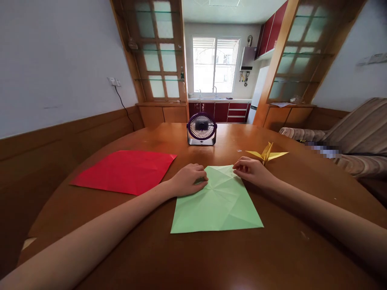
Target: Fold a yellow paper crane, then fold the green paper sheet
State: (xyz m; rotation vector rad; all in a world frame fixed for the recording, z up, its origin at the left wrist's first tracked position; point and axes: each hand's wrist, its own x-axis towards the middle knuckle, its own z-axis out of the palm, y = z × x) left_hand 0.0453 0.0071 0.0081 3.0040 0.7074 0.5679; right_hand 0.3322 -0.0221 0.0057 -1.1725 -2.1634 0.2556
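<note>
A sheet of green paper [216, 205] lies on the table in front of me, marked with creases that cross near its upper middle. My left hand [190, 178] rests on the sheet's upper left edge, fingers curled and thumb close to them, covering that corner. At the upper right corner, my right hand [249, 169] is closed, with fingertips and thumb pinched at the paper's edge. Just behind the right hand stands a folded yellow paper crane [267, 153], its wings spread.
On the left of the brown wooden table [139, 249] lies a creased red paper sheet [125, 171]. A small purple desk fan [202, 128] stands upright toward the far edge. A striped sofa [359, 129] is at the right, beyond the table.
</note>
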